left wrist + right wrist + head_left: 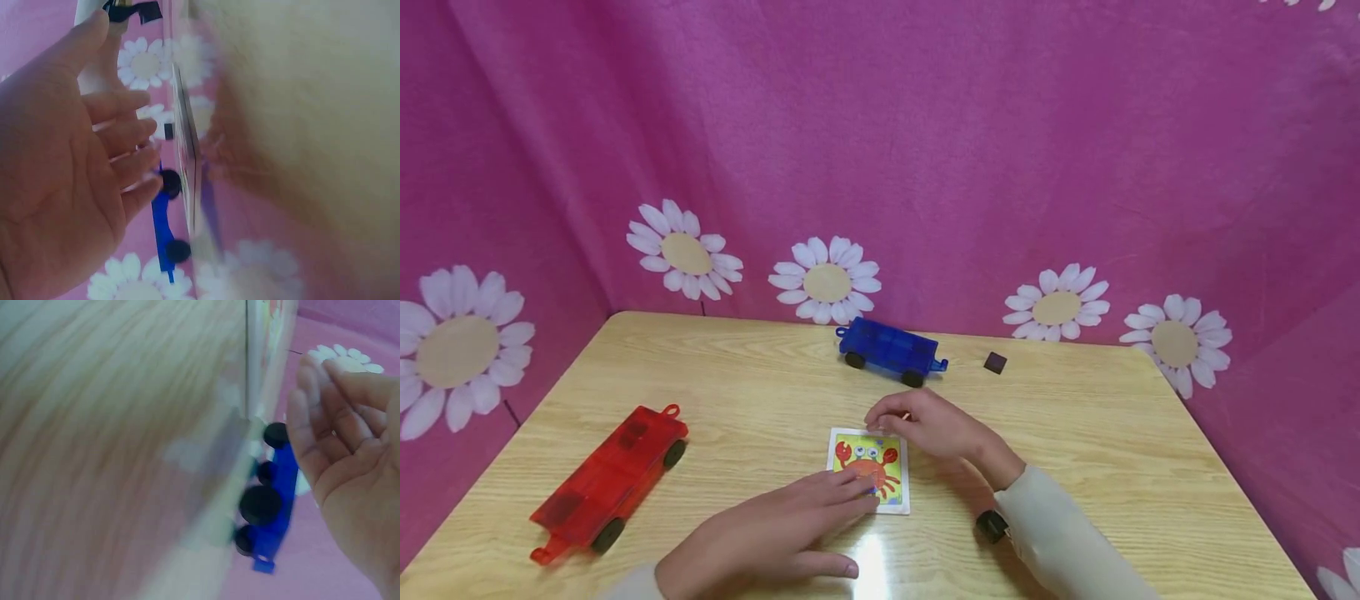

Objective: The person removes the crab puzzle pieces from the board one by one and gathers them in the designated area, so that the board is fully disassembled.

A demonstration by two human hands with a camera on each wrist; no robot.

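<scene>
The wooden table (1075, 450) offers broad bare stretches. To the right of the crab picture card (871, 470), the surface lies open up to the right edge, broken only by the small dark cube (995, 362) near the back and a small black object (991, 525) beside the right forearm. The blue toy car (891, 351) stands just behind the right hand (925, 425), blocking a straight path to the rear. On the left, the red toy car (606, 487) lies slantwise, well apart from the left hand (775, 533), with bare wood between them. The pink daisy-print cloth (925, 167) walls in the back and both sides.
</scene>
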